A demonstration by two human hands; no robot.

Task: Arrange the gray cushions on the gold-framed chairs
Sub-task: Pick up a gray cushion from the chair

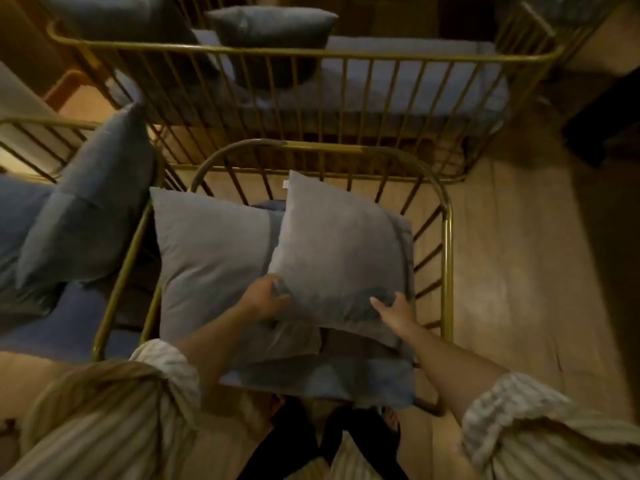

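A gold-framed chair (pixel 449 237) stands right below me with two gray cushions in it. The right gray cushion (pixel 341 251) is tilted up against the chair's back and right side. My left hand (pixel 265 299) grips its lower left corner and my right hand (pixel 394 311) grips its lower right edge. The left gray cushion (pixel 211 258) lies flatter beside it, partly under it. A bluish seat pad (pixel 325 379) shows beneath both at the chair's front.
A long gold-framed sofa (pixel 311 53) behind holds a dark gray cushion (pixel 273 29). Another gold-framed chair (pixel 121 271) at the left holds a gray cushion (pixel 90 209). Wooden floor (pixel 519 271) lies to the right. My feet are at the chair's front.
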